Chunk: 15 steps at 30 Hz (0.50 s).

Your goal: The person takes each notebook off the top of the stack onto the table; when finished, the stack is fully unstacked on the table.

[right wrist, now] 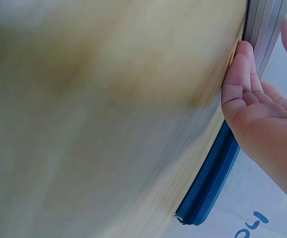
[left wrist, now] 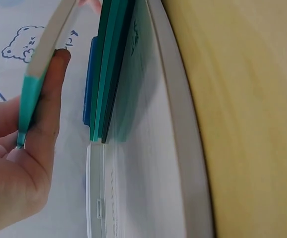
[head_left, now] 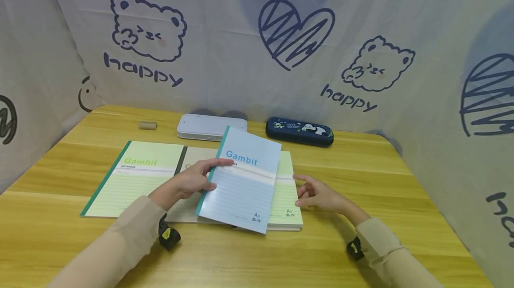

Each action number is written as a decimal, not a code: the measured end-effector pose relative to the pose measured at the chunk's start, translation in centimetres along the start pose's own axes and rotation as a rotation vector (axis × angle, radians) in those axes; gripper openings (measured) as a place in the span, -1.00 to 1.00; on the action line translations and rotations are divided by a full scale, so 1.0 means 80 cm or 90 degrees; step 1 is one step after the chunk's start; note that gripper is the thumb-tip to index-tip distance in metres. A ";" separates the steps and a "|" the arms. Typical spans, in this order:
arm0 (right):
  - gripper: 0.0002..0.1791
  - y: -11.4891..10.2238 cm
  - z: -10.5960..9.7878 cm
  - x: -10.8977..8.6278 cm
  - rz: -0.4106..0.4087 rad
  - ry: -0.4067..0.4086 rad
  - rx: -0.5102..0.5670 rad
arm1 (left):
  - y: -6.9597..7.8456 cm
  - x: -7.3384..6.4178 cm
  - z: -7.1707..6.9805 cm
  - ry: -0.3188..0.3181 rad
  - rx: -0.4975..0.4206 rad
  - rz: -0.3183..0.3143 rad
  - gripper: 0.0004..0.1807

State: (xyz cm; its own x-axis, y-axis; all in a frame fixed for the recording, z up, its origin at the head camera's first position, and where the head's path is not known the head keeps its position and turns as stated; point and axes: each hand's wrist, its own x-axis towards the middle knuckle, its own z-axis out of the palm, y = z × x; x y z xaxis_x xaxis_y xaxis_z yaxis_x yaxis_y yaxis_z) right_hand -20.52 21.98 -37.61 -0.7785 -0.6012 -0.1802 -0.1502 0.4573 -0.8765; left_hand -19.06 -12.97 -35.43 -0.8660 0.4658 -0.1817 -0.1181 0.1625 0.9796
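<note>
My left hand [head_left: 195, 178] grips a blue Gambit notebook [head_left: 245, 189] by its teal spine, thumb on one face and fingers on the other. In the left wrist view that notebook [left wrist: 31, 94] is raised and tilted above a stack with teal spines [left wrist: 108, 74]. Under it, to the right, shows a green notebook [head_left: 287, 207] on top of that stack. My right hand [head_left: 319, 196] is at the stack's right edge, its fingers loosely bent; the right wrist view has the fingertips right at the page edges [right wrist: 262, 34]. A grey-covered notebook [head_left: 182, 212] lies partly hidden behind my left hand.
Another green notebook [head_left: 140, 181] lies at the left. Along the back of the wooden table [head_left: 321, 256] are a white case [head_left: 209, 126], a dark blue panda case [head_left: 299, 132] and a small tan cylinder [head_left: 147, 125]. A printed cloth [head_left: 225, 56] hangs behind.
</note>
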 end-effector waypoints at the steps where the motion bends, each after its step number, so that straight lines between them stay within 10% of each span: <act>1: -0.19 0.000 0.000 0.000 -0.001 -0.001 -0.001 | 0.000 -0.001 -0.001 0.001 -0.002 0.004 -0.27; 15: -0.17 -0.003 0.000 0.000 0.002 -0.004 0.003 | 0.001 -0.029 -0.032 0.010 0.011 0.031 -0.26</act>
State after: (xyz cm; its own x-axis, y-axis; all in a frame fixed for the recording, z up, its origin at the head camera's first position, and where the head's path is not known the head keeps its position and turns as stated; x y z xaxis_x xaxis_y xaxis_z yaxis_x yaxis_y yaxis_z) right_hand -20.46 21.90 -37.41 -0.7755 -0.6036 -0.1850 -0.1457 0.4562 -0.8779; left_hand -18.33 -16.24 -34.74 -0.8778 0.4605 -0.1320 -0.0670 0.1549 0.9857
